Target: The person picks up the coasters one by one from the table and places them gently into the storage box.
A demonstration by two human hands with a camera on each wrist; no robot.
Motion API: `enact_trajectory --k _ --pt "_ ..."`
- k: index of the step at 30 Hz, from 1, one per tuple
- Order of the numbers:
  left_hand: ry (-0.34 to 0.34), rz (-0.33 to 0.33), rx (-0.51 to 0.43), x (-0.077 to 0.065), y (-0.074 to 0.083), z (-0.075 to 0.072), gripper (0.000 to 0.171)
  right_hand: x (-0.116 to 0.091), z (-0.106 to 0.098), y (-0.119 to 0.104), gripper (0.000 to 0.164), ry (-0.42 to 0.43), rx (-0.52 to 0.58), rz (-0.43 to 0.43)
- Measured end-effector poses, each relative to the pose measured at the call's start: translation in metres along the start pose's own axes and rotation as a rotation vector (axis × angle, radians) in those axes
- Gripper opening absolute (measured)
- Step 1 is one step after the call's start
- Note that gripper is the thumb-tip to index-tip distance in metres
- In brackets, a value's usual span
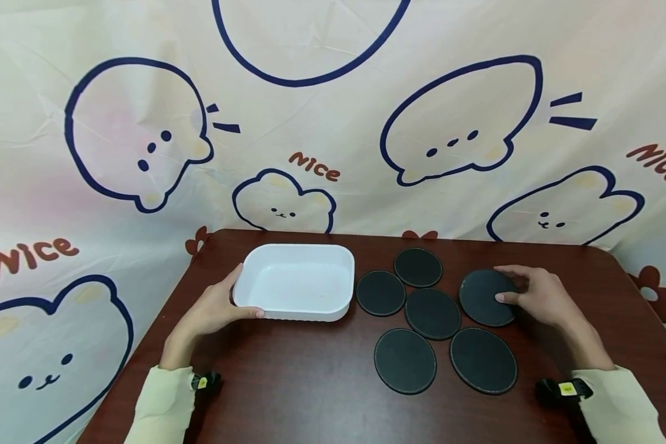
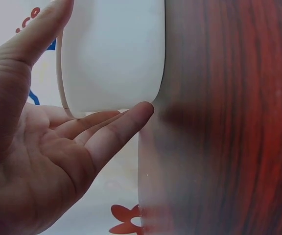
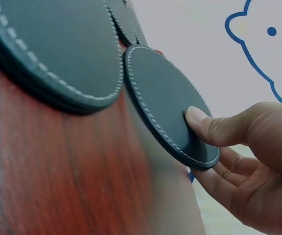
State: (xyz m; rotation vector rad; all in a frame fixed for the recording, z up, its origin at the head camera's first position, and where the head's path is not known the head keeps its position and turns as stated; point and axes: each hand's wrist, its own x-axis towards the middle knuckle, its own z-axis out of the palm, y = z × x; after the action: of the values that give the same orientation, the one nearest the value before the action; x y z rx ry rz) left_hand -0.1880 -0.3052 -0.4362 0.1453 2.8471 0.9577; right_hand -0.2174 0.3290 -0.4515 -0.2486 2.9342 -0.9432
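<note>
My right hand (image 1: 541, 296) pinches a round black coaster (image 1: 485, 299) by its right edge. In the right wrist view the thumb (image 3: 204, 122) lies on top of that coaster (image 3: 168, 100), which has pale stitching round its rim, and the other fingers are at its edge and underside. At the left, my left hand (image 1: 213, 308) grips the left end of a white rectangular plastic container (image 1: 294, 313), thumb at the near side and fingers round the end. The left wrist view shows the fingers (image 2: 116, 137) against the container's end wall (image 2: 111, 63). Nothing is visible inside it.
Several more black coasters lie flat on the brown wooden table (image 1: 288, 382), among them one at the back (image 1: 418, 267), one in the middle (image 1: 433, 314) and one at the front right (image 1: 483, 361). A printed cloth (image 1: 361, 135) hangs behind the table's far edge.
</note>
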Motion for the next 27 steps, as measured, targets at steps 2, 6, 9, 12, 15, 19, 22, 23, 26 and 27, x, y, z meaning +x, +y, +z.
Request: enact_trajectory --k 2,6,9,12,15,19,22,23,26,27 --pt "0.000 0.000 -0.004 0.0000 0.0001 -0.0002 0.129 -0.0003 -0.0022 0.0004 0.059 0.008 0.005 -0.008" --pt "0.001 0.002 -0.008 0.0003 0.0003 -0.0006 0.128 -0.0001 -0.0046 0.0015 0.053 0.010 0.011 -0.015" --pt "0.002 0.003 -0.007 0.0004 0.0003 -0.0007 0.129 0.0003 -0.0050 0.0012 0.050 0.006 0.015 -0.011" --pt "0.003 0.004 -0.003 0.0005 0.0000 -0.0007 0.129 0.0000 -0.0058 0.0018 0.049 0.005 0.024 -0.007" --pt "0.005 0.005 -0.001 0.0007 -0.0002 -0.0006 0.129 -0.0004 -0.0064 0.0023 0.048 0.011 0.039 0.000" --pt "0.005 0.003 0.000 0.0009 -0.0001 -0.0005 0.129 -0.0021 -0.0066 0.0011 0.047 0.028 0.063 0.010" --pt "0.002 0.003 -0.002 0.0003 -0.0001 -0.0001 0.129 -0.0041 -0.0065 0.0001 0.047 0.037 0.083 0.010" --pt "0.002 0.005 -0.002 0.0001 -0.0003 0.0000 0.128 -0.0047 -0.0064 0.0000 0.047 0.038 0.092 0.010" --pt "0.002 0.010 -0.003 -0.0005 -0.0006 0.0004 0.128 -0.0065 -0.0067 0.0003 0.048 0.031 0.125 0.004" --pt "0.003 0.011 -0.002 -0.0006 -0.0006 0.0004 0.128 -0.0069 -0.0071 0.0006 0.049 0.025 0.142 0.005"
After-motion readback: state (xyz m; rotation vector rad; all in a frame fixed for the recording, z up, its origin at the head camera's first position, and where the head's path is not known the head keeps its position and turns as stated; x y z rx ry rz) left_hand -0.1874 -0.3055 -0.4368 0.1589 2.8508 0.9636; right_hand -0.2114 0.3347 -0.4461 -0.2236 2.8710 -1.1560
